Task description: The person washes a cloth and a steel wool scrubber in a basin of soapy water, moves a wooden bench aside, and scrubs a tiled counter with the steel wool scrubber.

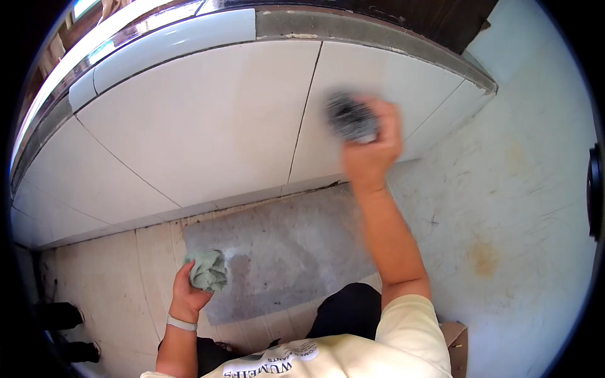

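Note:
My right hand (378, 148) is stretched forward, its fingers wrapped around a dark grey, wiry-looking scouring pad (350, 116). Motion smears both the hand and the pad. The pad is against or just off the white wall tiles (265, 107), right of a dark vertical joint; contact cannot be made out. Lower on the left, my left hand (188, 293) is closed on a crumpled pale green cloth (209, 271), held above the floor near the left end of a grey mat.
The grey mat (296, 246) lies on plank-like flooring (113, 277) below the tiles. On the right stands a pale, scuffed wall (504, 189) with a brown stain. A cardboard box (457, 346) is beside my right side. Dark shoes (69, 315) show at lower left.

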`<state>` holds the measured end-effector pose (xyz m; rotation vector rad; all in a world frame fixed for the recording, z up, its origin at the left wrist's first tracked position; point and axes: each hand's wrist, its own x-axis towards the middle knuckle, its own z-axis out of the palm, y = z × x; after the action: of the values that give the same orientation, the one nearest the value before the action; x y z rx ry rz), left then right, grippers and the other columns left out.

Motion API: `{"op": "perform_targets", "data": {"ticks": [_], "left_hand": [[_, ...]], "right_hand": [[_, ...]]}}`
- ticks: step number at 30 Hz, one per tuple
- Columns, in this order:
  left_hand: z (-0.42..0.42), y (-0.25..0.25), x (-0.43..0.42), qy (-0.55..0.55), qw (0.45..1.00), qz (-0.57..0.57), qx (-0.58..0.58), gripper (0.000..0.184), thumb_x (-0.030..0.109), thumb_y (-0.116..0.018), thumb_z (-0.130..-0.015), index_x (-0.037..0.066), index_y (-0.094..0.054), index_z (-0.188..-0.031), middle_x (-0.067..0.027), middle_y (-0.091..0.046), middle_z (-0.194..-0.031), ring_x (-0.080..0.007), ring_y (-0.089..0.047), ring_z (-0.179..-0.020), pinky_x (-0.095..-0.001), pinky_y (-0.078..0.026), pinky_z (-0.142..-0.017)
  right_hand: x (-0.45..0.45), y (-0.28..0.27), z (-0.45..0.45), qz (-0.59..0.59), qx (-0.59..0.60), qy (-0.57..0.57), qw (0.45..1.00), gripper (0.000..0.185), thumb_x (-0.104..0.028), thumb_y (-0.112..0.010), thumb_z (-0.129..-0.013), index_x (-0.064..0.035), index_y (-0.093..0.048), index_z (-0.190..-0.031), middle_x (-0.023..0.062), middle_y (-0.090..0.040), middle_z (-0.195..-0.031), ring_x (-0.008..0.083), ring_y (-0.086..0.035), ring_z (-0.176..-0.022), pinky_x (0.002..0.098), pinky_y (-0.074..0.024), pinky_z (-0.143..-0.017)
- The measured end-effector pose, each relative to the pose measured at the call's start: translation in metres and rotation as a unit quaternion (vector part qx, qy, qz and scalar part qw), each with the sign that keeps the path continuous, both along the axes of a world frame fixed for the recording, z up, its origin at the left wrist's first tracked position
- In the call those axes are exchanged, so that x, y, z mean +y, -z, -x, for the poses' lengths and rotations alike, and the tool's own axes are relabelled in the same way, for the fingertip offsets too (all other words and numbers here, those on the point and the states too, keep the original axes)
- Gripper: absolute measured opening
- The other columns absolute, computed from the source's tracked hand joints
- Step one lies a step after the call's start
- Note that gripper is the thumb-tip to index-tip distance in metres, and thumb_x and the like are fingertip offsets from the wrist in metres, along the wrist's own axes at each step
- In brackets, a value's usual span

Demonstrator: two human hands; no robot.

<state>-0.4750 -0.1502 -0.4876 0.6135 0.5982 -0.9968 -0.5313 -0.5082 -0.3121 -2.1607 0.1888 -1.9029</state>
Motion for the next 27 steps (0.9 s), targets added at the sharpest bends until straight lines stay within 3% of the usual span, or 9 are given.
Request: {"op": "perform_targets", "data": {"ticks": [2, 7, 11, 12, 15, 18, 21, 25, 27], "left_hand": [[0.002, -0.004, 0.0, -0.013, 1.0, -0.027, 0.001, 0.036, 0.023, -0.046, -0.082, 0.004, -0.049, -0.112, -0.0118, -0.055, -0.11, -0.0281, -0.05, -0.101, -0.0401, -0.039, -0.088], [0.002, -0.003, 0.003, -0.012, 1.0, -0.025, 0.0, 0.037, 0.023, -0.047, -0.081, 0.004, -0.049, -0.112, -0.0119, -0.054, -0.111, -0.0283, -0.05, -0.101, -0.0399, -0.039, -0.088], [0.002, -0.003, 0.001, -0.017, 1.0, -0.015, -0.003, 0.04, 0.024, -0.043, -0.084, 0.003, -0.045, -0.118, -0.0146, -0.05, -0.117, -0.0306, -0.048, -0.105, -0.0406, -0.037, -0.092], [0.002, -0.002, 0.002, -0.017, 1.0, -0.015, -0.004, 0.04, 0.024, -0.043, -0.084, 0.003, -0.045, -0.118, -0.0146, -0.05, -0.117, -0.0306, -0.048, -0.105, -0.0406, -0.037, -0.092], [0.003, 0.0, 0.003, -0.003, 1.0, -0.001, -0.007, 0.04, 0.025, -0.042, -0.084, 0.003, -0.045, -0.118, -0.0145, -0.05, -0.117, -0.0306, -0.049, -0.105, -0.0406, -0.037, -0.092], [0.004, -0.004, 0.0, -0.011, 1.0, -0.018, -0.003, 0.039, 0.025, -0.041, -0.085, 0.003, -0.046, -0.117, -0.0145, -0.05, -0.117, -0.0305, -0.049, -0.106, -0.0405, -0.037, -0.092], [0.006, -0.004, 0.002, -0.009, 0.999, -0.029, -0.01, 0.039, 0.025, -0.041, -0.085, 0.003, -0.046, -0.117, -0.0146, -0.051, -0.116, -0.0304, -0.049, -0.106, -0.0402, -0.037, -0.092], [0.005, -0.003, 0.004, -0.003, 1.0, -0.017, -0.013, 0.04, 0.025, -0.042, -0.084, 0.002, -0.046, -0.117, -0.0145, -0.052, -0.116, -0.0301, -0.049, -0.106, -0.0401, -0.038, -0.091], [0.004, 0.0, 0.006, -0.003, 1.0, -0.01, -0.01, 0.04, 0.025, -0.042, -0.084, 0.002, -0.046, -0.117, -0.0145, -0.052, -0.115, -0.0302, -0.049, -0.106, -0.0402, -0.038, -0.091]], "right_hand": [[-0.046, -0.016, 0.014, -0.234, -0.154, -0.047, 0.959, 0.022, 0.007, -0.06, -0.068, 0.0029, -0.057, -0.09, 0.0103, -0.059, -0.084, 0.0178, -0.057, -0.07, 0.0276, -0.0477, -0.067], [-0.117, -0.041, 0.045, -0.405, -0.324, -0.049, 0.853, 0.018, 0.004, -0.061, -0.071, 0.0067, -0.056, -0.088, 0.01, -0.059, -0.086, 0.0165, -0.057, -0.072, 0.0297, -0.0485, -0.063], [-0.045, -0.038, 0.013, -0.233, -0.169, -0.004, 0.958, 0.019, 0.006, -0.06, -0.072, 0.0051, -0.056, -0.09, 0.0077, -0.06, -0.086, 0.0133, -0.056, -0.074, 0.0261, -0.0466, -0.068], [-0.028, -0.031, 0.0, -0.202, -0.158, -0.08, 0.963, 0.023, 0.007, -0.061, -0.069, 0.0043, -0.056, -0.092, 0.0067, -0.059, -0.089, 0.0124, -0.056, -0.076, 0.0245, -0.0456, -0.069], [0.019, -0.032, -0.021, 0.025, -0.05, -0.034, 0.998, 0.038, 0.005, -0.067, -0.056, -0.0009, -0.057, -0.093, 0.0054, -0.055, -0.081, 0.0141, -0.054, -0.078, 0.0228, -0.0445, -0.069], [0.019, -0.044, -0.019, 0.028, -0.042, -0.095, 0.994, 0.038, 0.006, -0.066, -0.056, -0.0005, -0.057, -0.093, 0.0045, -0.056, -0.083, 0.0133, -0.055, -0.079, 0.0232, -0.0452, -0.069], [-0.028, -0.055, -0.002, -0.16, -0.154, -0.082, 0.972, 0.029, 0.008, -0.065, -0.064, 0.004, -0.057, -0.092, 0.0051, -0.059, -0.088, 0.0125, -0.056, -0.077, 0.0251, -0.047, -0.07], [-0.099, -0.068, 0.034, -0.25, -0.223, -0.019, 0.942, 0.021, 0.004, -0.064, -0.07, 0.0052, -0.057, -0.09, 0.0074, -0.06, -0.084, 0.0132, -0.057, -0.073, 0.0269, -0.0474, -0.066], [-0.116, -0.072, 0.041, -0.341, -0.305, -0.067, 0.887, 0.018, 0.003, -0.063, -0.071, 0.0052, -0.057, -0.088, 0.0069, -0.06, -0.082, 0.0125, -0.056, -0.07, 0.026, -0.0462, -0.064]]}}
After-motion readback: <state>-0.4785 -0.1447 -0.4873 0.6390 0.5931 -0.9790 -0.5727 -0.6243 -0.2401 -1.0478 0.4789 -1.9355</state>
